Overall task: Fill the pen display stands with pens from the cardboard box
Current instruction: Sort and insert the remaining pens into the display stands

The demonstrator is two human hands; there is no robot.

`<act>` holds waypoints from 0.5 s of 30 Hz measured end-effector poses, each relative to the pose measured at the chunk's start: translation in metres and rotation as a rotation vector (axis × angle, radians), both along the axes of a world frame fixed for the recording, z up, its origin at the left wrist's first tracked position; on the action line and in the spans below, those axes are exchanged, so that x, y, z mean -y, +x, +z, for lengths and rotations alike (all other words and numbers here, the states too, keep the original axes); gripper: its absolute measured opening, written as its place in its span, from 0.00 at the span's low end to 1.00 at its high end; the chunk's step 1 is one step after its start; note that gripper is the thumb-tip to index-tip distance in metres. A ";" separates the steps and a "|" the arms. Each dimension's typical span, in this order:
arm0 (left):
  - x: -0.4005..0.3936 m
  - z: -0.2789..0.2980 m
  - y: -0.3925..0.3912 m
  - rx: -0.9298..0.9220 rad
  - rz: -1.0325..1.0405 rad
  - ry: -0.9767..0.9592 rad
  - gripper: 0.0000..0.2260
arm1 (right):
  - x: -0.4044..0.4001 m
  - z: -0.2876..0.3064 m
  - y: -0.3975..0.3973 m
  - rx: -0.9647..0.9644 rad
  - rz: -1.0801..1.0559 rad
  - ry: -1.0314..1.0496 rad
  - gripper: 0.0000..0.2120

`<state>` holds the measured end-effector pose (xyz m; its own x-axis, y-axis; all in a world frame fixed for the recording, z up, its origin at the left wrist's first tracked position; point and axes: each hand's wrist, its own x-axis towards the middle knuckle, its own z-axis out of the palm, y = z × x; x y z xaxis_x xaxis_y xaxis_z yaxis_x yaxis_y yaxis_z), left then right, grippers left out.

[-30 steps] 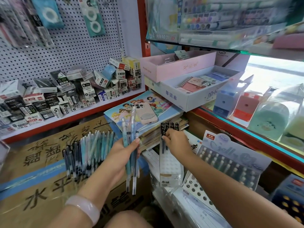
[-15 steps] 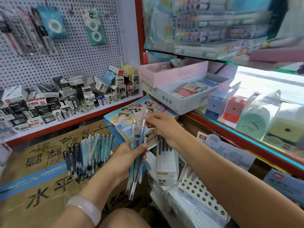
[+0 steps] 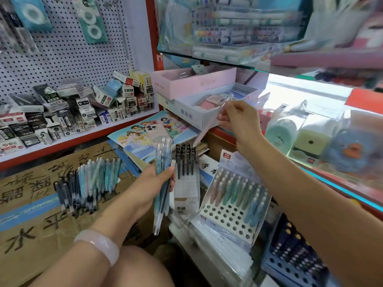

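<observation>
Holding a fanned bunch of blue pens in my curled left hand keeps spares near the half-filled display stand; my right hand pinches one pale pen above it, tip down. More pens lie on the cardboard box.

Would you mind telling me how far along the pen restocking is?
Done: the white holed display stand holds pastel pens in its back rows. In hand: the right hand pinches one pink pen; the left hand grips a blue bunch. Left: front holes empty; loose pens on the cardboard.
</observation>
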<state>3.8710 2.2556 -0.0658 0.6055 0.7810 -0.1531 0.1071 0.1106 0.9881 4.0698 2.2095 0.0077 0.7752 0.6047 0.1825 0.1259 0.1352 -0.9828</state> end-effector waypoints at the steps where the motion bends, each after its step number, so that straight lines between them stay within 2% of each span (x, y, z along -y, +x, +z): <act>1: 0.000 -0.001 0.002 0.014 0.012 -0.011 0.09 | 0.008 -0.008 0.005 0.122 -0.039 -0.082 0.06; 3: 0.002 -0.004 0.005 0.026 0.035 -0.025 0.09 | 0.024 -0.030 0.010 0.287 -0.063 -0.194 0.06; 6: 0.005 -0.009 0.012 0.030 0.084 -0.042 0.09 | 0.047 -0.066 0.011 0.421 -0.075 -0.301 0.04; 11: 0.009 -0.015 0.020 0.060 0.142 -0.076 0.06 | 0.067 -0.109 -0.005 0.356 0.021 -0.398 0.03; 15: 0.015 -0.018 0.020 0.068 0.153 -0.072 0.06 | 0.063 -0.130 -0.014 0.450 0.061 -0.457 0.01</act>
